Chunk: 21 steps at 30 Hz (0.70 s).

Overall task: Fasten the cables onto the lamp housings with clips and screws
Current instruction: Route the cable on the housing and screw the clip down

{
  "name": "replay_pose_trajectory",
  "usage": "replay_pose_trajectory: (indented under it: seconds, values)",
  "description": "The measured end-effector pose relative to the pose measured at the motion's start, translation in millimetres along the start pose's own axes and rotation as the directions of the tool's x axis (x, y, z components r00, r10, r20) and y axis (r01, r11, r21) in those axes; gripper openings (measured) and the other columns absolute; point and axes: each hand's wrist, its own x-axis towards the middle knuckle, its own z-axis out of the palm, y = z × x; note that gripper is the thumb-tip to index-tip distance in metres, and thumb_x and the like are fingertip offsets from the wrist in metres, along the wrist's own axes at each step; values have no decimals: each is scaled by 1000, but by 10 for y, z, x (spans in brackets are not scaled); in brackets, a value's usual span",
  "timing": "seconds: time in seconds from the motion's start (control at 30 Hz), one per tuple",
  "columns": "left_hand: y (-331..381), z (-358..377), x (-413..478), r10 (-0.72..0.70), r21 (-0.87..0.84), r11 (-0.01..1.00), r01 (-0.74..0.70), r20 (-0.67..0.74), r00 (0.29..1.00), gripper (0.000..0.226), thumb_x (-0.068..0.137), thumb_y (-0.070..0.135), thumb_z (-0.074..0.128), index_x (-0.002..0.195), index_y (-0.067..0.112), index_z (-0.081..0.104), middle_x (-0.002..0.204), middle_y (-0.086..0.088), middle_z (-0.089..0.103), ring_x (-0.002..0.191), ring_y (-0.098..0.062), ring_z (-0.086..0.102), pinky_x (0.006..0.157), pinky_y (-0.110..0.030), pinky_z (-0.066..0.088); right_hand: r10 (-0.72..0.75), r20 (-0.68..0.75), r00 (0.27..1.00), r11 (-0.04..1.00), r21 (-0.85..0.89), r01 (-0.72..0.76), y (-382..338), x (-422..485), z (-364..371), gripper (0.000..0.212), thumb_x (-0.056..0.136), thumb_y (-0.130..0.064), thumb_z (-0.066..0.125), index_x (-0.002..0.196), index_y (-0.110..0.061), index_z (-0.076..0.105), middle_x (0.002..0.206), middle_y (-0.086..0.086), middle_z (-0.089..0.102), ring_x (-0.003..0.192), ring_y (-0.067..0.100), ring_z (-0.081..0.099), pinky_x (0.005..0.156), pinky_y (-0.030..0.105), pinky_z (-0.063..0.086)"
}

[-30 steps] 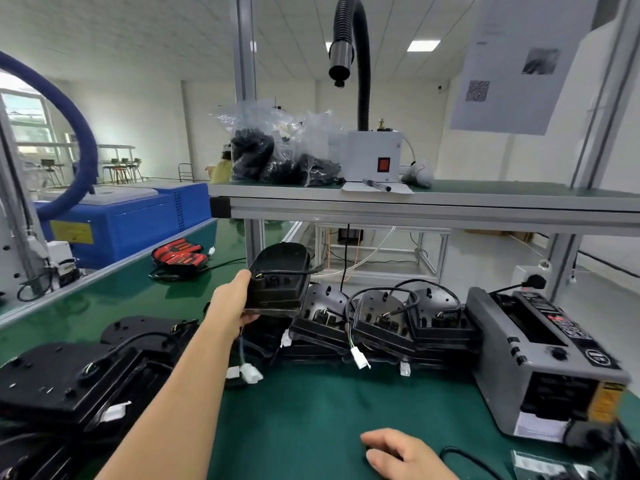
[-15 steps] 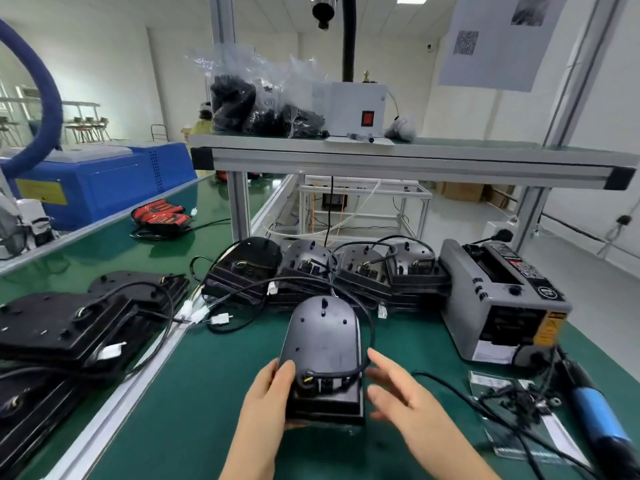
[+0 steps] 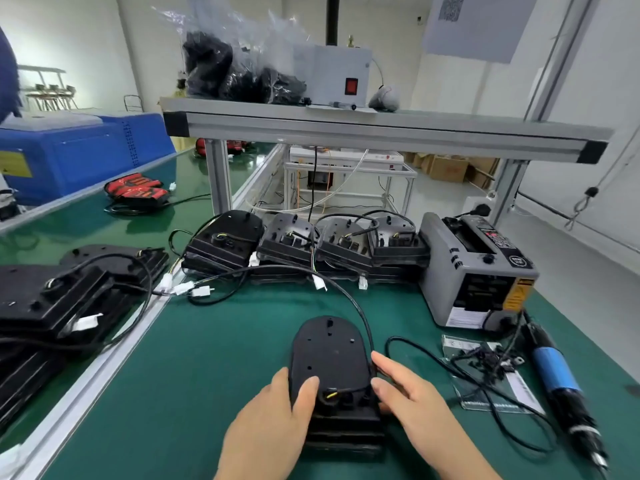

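Note:
A black lamp housing (image 3: 327, 355) lies flat on the green mat in front of me, rounded end pointing away. Its black cable (image 3: 356, 306) loops off the near end, past the right side and away to a white connector (image 3: 201, 291). My left hand (image 3: 273, 420) holds the housing's left side with the thumb laid on top. My right hand (image 3: 410, 400) touches the right edge with fairly straight fingers. Small black clips (image 3: 488, 358) lie on a clear sheet to the right, beside a blue and black electric screwdriver (image 3: 557, 379).
A row of more housings (image 3: 304, 244) stands behind, along the mat's far edge. Other housings (image 3: 69, 292) are stacked on the left. A grey tape dispenser (image 3: 478, 271) sits at the right. An aluminium shelf (image 3: 346, 129) spans overhead on posts.
My left hand carried one housing from the back row down to the mat in front of me. My right hand came up from the mat to the housing's right side.

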Motion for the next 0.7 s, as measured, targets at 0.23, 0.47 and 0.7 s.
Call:
replay_pose_trajectory:
  seconds: [0.23, 0.47, 0.7]
  values:
    - [-53, 4, 34, 83, 222, 972, -69, -54, 995, 60, 89, 66, 9, 138, 38, 32, 131, 16, 48, 118, -7, 47, 87, -26, 42, -12, 23, 1000, 995, -96, 14, 7, 11, 44, 46, 93, -37, 54, 136, -45, 41, 129, -39, 39, 117, -23, 34, 97, 5, 25]
    - [-34, -32, 120, 239, -20, 971, -239, -10, 971, 77, 77, 72, 18, 147, 39, 17, 147, 20, 20, 135, -2, 17, 107, -24, 26, -38, 34, 999, 995, -95, 41, 40, 44, 36, 46, 93, -35, 56, 135, -46, 42, 125, -41, 41, 111, -31, 34, 93, -2, 28]
    - [14, 55, 125, 282, -14, 959, -282, 137, 950, 98, 69, 80, 30, 150, 31, 7, 146, 27, -18, 139, 3, -15, 116, -25, 7, -55, 43, 998, 995, -76, 58, 55, 40, 31, 42, 88, -37, 56, 123, -58, 45, 130, -34, 49, 121, -14, 44, 106, 19, 35]
